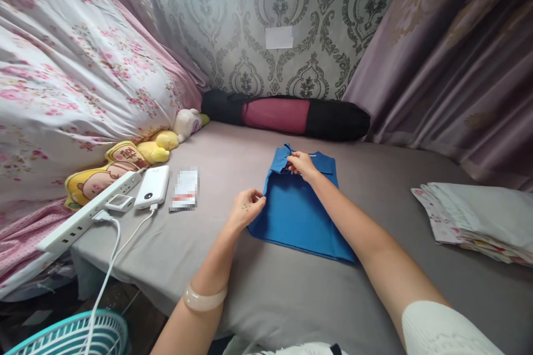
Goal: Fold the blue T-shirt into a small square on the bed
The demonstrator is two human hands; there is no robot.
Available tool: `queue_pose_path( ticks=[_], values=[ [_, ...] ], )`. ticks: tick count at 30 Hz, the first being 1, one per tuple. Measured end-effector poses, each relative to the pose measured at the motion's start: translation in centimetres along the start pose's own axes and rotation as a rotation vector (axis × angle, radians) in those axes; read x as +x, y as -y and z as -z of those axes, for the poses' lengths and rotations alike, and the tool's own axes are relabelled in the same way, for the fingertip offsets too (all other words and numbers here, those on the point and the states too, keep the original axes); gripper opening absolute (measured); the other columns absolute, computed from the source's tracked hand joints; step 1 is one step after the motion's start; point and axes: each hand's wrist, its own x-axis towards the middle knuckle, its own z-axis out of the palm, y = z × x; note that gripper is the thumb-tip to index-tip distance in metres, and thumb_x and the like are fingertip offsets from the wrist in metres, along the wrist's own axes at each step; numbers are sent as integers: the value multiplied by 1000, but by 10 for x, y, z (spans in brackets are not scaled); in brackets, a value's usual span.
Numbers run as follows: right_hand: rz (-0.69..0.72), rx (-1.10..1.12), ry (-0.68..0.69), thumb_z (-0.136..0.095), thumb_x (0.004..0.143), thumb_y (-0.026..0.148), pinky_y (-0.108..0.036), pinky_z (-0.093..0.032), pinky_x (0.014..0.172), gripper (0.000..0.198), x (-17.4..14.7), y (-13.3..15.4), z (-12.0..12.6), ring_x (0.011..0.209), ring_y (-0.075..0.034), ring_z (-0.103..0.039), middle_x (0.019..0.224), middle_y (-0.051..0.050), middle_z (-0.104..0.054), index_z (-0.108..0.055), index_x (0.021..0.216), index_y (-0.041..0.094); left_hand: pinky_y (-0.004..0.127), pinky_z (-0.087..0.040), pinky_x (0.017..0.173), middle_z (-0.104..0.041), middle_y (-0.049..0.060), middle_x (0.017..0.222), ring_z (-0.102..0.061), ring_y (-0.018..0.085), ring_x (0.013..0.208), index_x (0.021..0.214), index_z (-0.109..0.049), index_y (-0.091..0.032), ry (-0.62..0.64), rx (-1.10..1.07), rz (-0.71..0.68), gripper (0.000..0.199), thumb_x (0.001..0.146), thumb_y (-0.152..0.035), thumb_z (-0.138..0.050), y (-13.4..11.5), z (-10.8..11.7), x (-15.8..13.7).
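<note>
A folded blue shirt lies flat on the grey bed sheet in front of me, its collar end pointing away and a small pale label at the top. My right hand reaches over it, fingers pinched on the cloth near the collar, where a fold stands slightly raised. At the shirt's left edge, my left hand has its thumb and fingertips closed on the fabric. A pale bangle circles my left forearm.
Left of the shirt are a packet, a white power bank with a cable, and a power strip. Plush toys line the left side. A black-and-red long bag lies by the wall; folded cloths lie right.
</note>
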Motion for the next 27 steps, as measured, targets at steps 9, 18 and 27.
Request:
queue_pose_path(
  ticks=[9, 18, 27],
  values=[
    [-38, -25, -50, -55, 75, 9, -12, -28, 34, 12, 5, -31, 16, 45, -9, -55, 58, 2, -58, -51, 66, 17, 21, -35, 50, -55, -2, 55, -49, 11, 53, 81, -69, -14, 73, 23, -34, 28, 74, -36, -54, -3, -8, -4],
    [-4, -143, -49, -57, 74, 9, -13, -26, 34, 14, 15, -42, 29, 42, -8, -51, 52, 3, -55, -52, 64, 16, 24, -40, 55, -64, 2, 59, -54, 13, 54, 77, -68, -13, 185, -28, -19, 45, 83, -53, -47, -8, -11, -5],
    [-4, -440, -61, -59, 76, 11, -26, -46, 55, 8, 26, -36, 41, 65, -22, -63, 64, -7, -63, -66, 76, 14, 36, -43, 98, -60, 10, 120, -53, 22, 114, 116, -59, -20, 95, 402, -547, 31, 92, -24, -40, 15, -15, -4]
  ],
)
